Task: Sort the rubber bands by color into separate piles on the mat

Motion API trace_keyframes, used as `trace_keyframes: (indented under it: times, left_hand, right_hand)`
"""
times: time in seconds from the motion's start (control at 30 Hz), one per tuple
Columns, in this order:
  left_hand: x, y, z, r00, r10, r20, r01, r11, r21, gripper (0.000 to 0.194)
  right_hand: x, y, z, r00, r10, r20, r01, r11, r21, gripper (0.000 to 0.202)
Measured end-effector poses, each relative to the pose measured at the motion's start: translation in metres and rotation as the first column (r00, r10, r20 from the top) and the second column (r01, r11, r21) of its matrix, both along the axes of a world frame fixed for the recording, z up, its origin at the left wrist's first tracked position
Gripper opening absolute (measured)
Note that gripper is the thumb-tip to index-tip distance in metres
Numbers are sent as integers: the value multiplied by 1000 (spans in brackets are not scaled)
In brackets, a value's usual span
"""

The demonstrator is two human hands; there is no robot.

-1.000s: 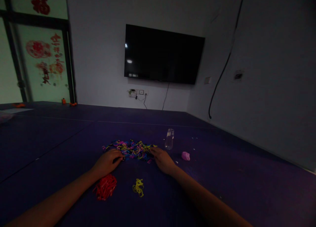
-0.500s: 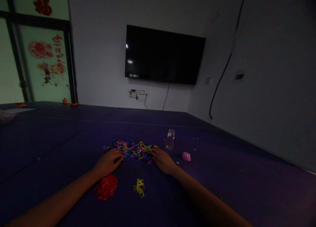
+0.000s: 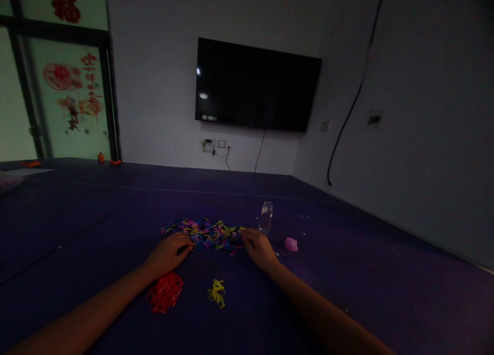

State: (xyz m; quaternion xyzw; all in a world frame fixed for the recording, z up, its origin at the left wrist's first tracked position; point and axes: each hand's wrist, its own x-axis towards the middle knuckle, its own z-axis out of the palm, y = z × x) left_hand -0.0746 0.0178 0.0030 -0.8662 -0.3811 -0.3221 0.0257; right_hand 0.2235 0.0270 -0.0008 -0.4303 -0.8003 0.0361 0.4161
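Note:
A spread-out pile of mixed-colour bands (image 3: 210, 234), in pink, yellow, blue and black, lies on the purple surface. My left hand (image 3: 172, 251) rests at the pile's left edge, its fingers curled with thumb and fingertips close together; what they hold, if anything, is too small to make out. At the right edge is my right hand (image 3: 259, 247), fingertips near a yellow band; whether it grips that band is unclear. Below my left hand sits a heap of red bands (image 3: 165, 292). A small group of yellow bands (image 3: 216, 293) lies between my forearms.
Behind my right hand is a clear bottle (image 3: 266, 216). A pink lump (image 3: 290, 244) lies to its right, with small white bits around. The purple surface (image 3: 116, 211) reaches a wall with a television (image 3: 257, 87).
My right hand has shifted slightly right and up, drawing back from the pile's right edge. My left hand stays almost where it was.

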Motion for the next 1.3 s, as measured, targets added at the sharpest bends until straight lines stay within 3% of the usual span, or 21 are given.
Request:
trace_keyframes:
  times: [0.17,0.33,0.53,0.73,0.9,1.0,1.17,1.3]
  left_hand:
    - [-2,3,-2,1000,-17,-1,17,1000,-2,19]
    - [-1,2,0,1000,-26,1,26,1000,-6,19]
    - [1,2,-1,1000,-10,11,10,1000,-2,19]
    - [0,3,-1,1000,-9,6,9,1000,0,19]
    - [-1,1,1,1000,-11,-20,11,1000,-14,18]
    - [0,0,2,1000,-11,-16,11,1000,-19,18]
    - [1,0,1,1000,-4,-5,4,1000,-1,18]
    - [1,1,0,1000,-4,4,5,1000,-5,18]
  right_hand:
    - [-24,-32,5,982,67,-175,-52,995,90,24]
    - [-53,-65,4,925,372,83,-377,924,64,15]
    - [-54,-72,9,844,440,307,-492,863,114,17]
    - [-51,-72,9,847,401,348,-467,875,128,21]
    - [-49,-66,12,931,259,257,-277,960,38,28]
    - [-48,-56,13,952,196,233,-198,980,-16,31]
    - [-45,-43,9,922,118,368,-100,993,-66,33]
    - [-44,-39,7,897,133,421,-94,989,-112,34]
